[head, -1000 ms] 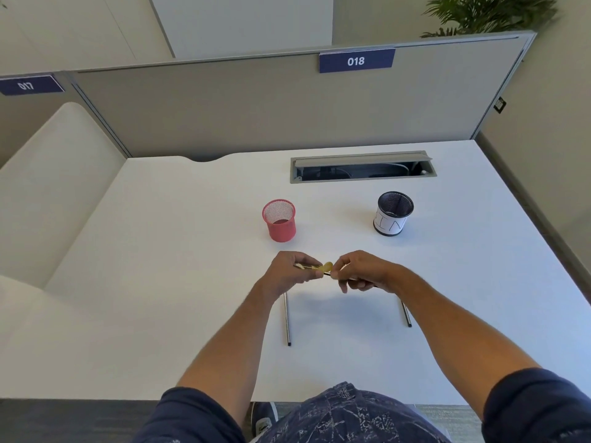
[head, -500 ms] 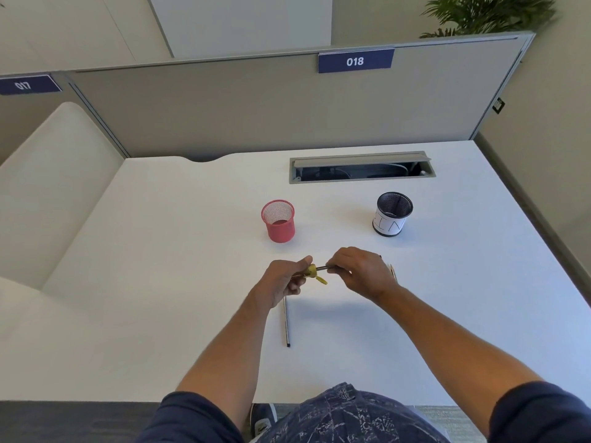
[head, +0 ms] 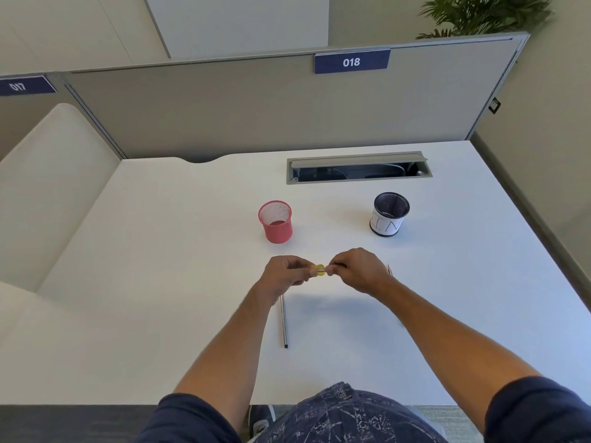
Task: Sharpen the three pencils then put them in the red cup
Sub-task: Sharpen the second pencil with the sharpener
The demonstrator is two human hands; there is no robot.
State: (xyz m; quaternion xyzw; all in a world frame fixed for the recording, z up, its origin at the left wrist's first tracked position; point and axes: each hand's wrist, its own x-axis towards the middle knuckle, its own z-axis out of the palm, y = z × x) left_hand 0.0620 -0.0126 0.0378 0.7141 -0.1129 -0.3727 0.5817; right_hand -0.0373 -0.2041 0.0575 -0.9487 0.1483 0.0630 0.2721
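Left hand (head: pixel 283 278) pinches yellow sharpener (head: pixel 319 270), right hand (head: pixel 355 271) fingers curled round a pencil (head: pixel 300 269). Half a second ago the hands sat apart; now closed up, likely mid-twist. Second pencil (head: pixel 283 324) lies mid-bench toward near edge, third tip (head: pixel 389 268) by right wrist. Red cup (head: pixel 275 221) empty, mid-bench.

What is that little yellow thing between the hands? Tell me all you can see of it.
The yellow sharpener looks like a small plastic piece, rounded, partly hidden by fingers. It is held in the air above the white desk, in front of the red cup. The left hand and the right hand meet at it; which hand grips it is unclear.
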